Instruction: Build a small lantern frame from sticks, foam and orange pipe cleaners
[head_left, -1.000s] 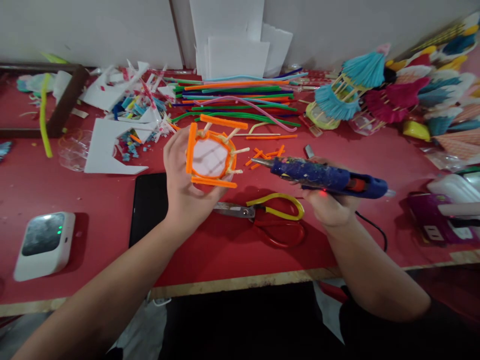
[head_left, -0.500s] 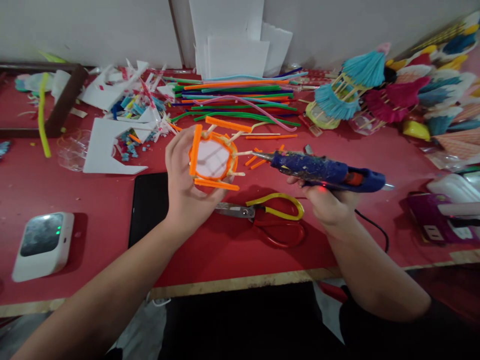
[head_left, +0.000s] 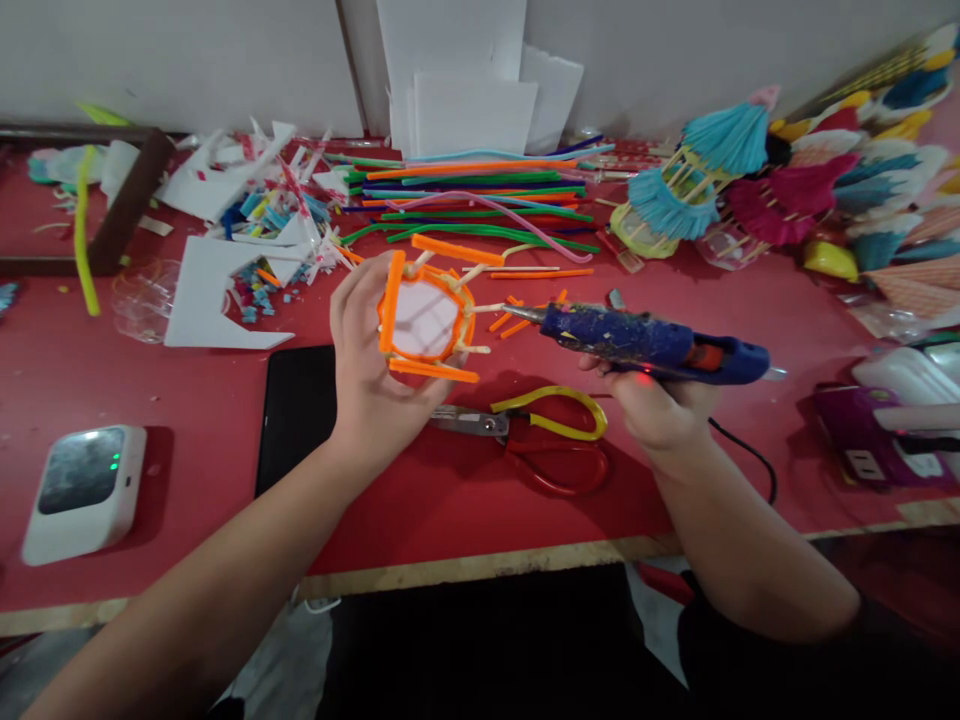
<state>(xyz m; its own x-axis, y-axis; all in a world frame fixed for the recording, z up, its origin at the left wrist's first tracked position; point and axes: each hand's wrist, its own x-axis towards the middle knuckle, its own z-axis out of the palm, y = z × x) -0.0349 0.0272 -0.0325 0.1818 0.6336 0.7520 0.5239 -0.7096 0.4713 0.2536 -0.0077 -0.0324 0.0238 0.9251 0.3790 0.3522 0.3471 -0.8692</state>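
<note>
My left hand point(head_left: 371, 365) is closed around a small craft frame point(head_left: 388, 310) made of pale sticks, orange pipe cleaner pieces and a white base. Its open side faces up, and several stick ends point outward. In my right hand point(head_left: 660, 405) is a blue hot glue gun point(head_left: 622, 335), spotted with stuck bits, its nozzle pointing left. The metal tip sits at the end of one stick on the frame's right side. Short cut orange pipe cleaner pieces point(head_left: 514, 325) lie on the table behind the nozzle. Below lie scissors point(head_left: 559, 425) with one yellow and one red handle loop.
Long coloured pipe cleaners point(head_left: 480, 195) lie across the back, with white foam boards point(head_left: 476, 115) propped behind. Foam scraps point(head_left: 202, 295) spread at left, near a white device point(head_left: 86, 490) and a black tablet-like slab point(head_left: 296, 410). Blue paper-roofed models point(head_left: 675, 200) and a purple power strip point(head_left: 855, 435) are at right.
Almost nothing differs. The glue gun's tip stays at the same stick end, and both hands hold nearly the same position; the whole view has shifted very slightly.
</note>
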